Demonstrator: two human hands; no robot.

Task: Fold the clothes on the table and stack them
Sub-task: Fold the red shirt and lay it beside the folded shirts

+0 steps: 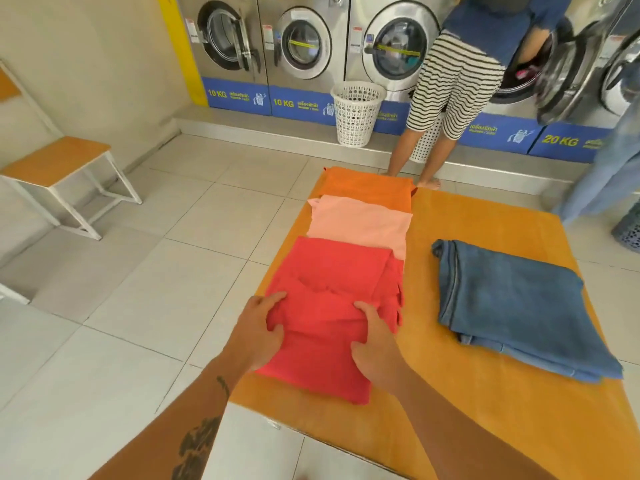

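- Both forearms reach in from the near edge, so the hands meet at the middle of the red garment [329, 306], which lies at the table's near-left side, its near hem close to the table edge.
- Left hand [261, 327] is clamped on a ridge of the red cloth, thumb under and fingers over; right hand [372, 337] pinches the same ridge from the other side. Gripping it at two points probably keeps the fold line straight across the width.
- Beyond it, a pink garment [360, 221] and an orange garment [367, 185] lie overlapping in a row, seemingly queued flat for their turn.
- Folded blue jeans [512, 306] sit apart on the right of the orange table [485, 410], likely the start of the stack.
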